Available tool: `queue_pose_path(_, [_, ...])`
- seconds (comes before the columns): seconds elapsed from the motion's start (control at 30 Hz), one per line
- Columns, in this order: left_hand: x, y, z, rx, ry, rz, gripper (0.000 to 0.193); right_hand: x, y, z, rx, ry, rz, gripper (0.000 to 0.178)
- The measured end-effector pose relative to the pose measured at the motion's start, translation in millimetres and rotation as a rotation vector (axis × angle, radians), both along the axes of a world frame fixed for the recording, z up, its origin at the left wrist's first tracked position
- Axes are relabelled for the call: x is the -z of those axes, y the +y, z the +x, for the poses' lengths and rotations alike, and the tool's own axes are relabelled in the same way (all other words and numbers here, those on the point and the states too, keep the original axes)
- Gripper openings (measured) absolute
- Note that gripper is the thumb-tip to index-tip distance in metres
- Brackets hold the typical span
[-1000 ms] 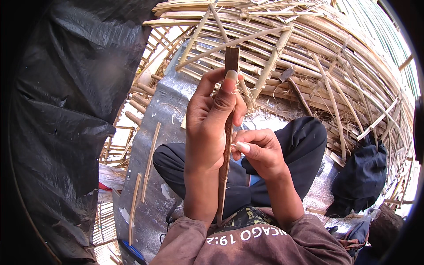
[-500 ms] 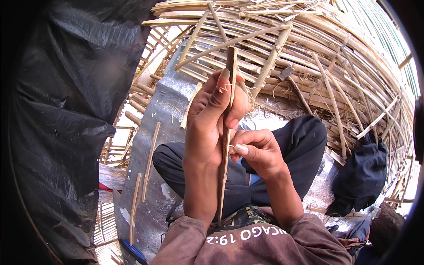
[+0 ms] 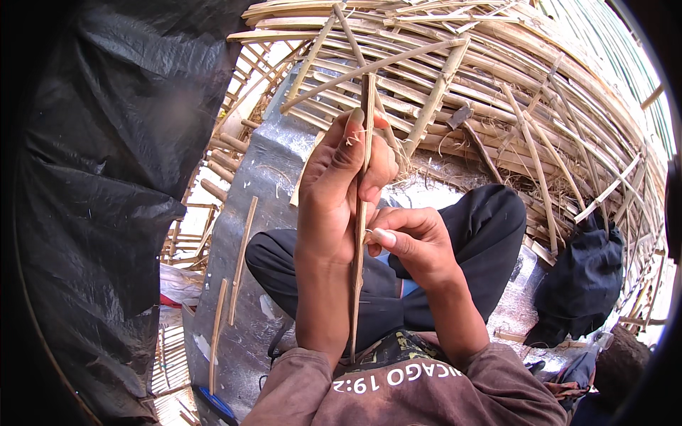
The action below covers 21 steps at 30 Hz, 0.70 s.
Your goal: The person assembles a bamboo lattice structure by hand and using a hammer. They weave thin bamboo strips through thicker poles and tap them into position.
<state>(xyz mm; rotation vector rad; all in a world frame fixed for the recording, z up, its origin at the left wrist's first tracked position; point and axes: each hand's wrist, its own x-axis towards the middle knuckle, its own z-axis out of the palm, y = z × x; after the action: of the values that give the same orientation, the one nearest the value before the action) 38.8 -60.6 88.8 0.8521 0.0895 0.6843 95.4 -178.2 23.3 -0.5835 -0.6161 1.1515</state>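
Upright in front of my chest stands a long, thin brown wooden stick (image 3: 356,287), with a pale split edge and rough dark bark. My left hand (image 3: 330,177) is closed around its upper part, thumb along the side. Thin curled fibres cling to the stick near that thumb. Lower down, my right hand (image 3: 415,245) pinches a small pale fibre (image 3: 368,231) against the stick between thumb and forefinger. The stick's lower end reaches down to my shirt.
Crossed legs in dark trousers (image 3: 462,248) lie below my hands on a shiny grey sheet (image 3: 263,170). Two loose sticks (image 3: 243,259) rest at the left. A black tarp (image 3: 99,142) hangs beside them. Split bamboo slats (image 3: 483,92), a hatchet-like tool (image 3: 462,117) and dark cloth (image 3: 579,284) lie ahead and right.
The stick has shifted slightly left and turned a little, showing more of its pale edge. Both hands keep their hold, with only small movements.
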Motion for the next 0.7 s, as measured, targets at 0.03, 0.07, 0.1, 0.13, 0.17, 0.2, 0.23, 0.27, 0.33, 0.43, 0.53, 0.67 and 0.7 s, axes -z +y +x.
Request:
queue_pose_path(0.03, [-0.1, 0.1, -0.2, -0.018, 0.017, 0.020, 0.033, 0.0, 0.4, -0.1, 0.001, -0.003, -0.009, 0.015])
queue_pose_path(0.07, [-0.3, 0.3, -0.3, -0.036, 0.033, 0.040, 0.033, -0.2, 0.6, 0.1, 0.002, -0.008, -0.019, 0.015])
queue_pose_path(0.1, [-0.5, 0.3, -0.2, -0.054, 0.049, 0.060, 0.033, -0.3, 0.8, 0.1, 0.003, -0.012, -0.029, 0.015])
queue_pose_path(0.13, [-0.5, 0.1, 0.1, -0.049, 0.037, 0.054, 0.033, 0.4, 1.2, -0.3, 0.003, -0.003, -0.014, 0.015])
queue_pose_path(0.17, [-0.3, -0.2, 0.0, -0.044, 0.027, 0.048, 0.033, 2.0, 1.8, -1.4, 0.002, 0.008, 0.000, 0.015])
queue_pose_path(0.2, [-0.1, -0.4, -0.1, -0.039, 0.017, 0.042, 0.033, 2.9, 2.1, -2.1, 0.001, 0.018, 0.015, 0.015])
queue_pose_path(0.23, [0.9, 1.5, -0.9, 0.004, 0.016, 0.043, 0.032, 3.1, 2.0, -2.1, 0.009, 0.006, 0.018, 0.015])
queue_pose_path(0.27, [2.3, 5.3, -2.3, 0.045, 0.015, 0.044, 0.032, 3.0, 1.9, -2.0, 0.015, -0.007, 0.022, 0.014])
queue_pose_path(0.33, [2.6, 7.5, -2.4, 0.111, -0.001, 0.027, 0.032, 4.1, 1.9, -1.4, 0.008, 0.001, 0.039, 0.014])
queue_pose_path(0.43, [2.0, 7.2, -0.6, 0.179, -0.046, -0.019, 0.031, 7.1, 1.7, -0.4, -0.028, 0.063, 0.075, 0.014])
queue_pose_path(0.53, [2.9, 8.0, 0.4, 0.206, -0.068, -0.035, 0.031, 7.4, 0.7, -0.9, -0.032, 0.085, 0.097, 0.014])
queue_pose_path(0.67, [5.0, 7.7, 0.8, 0.178, -0.052, -0.028, 0.032, 5.6, -0.1, -0.6, -0.007, 0.018, 0.046, 0.015])
queue_pose_path(0.7, [5.1, 7.6, 0.8, 0.174, -0.050, -0.022, 0.032, 4.4, -0.3, 0.4, -0.011, 0.007, 0.019, 0.016])
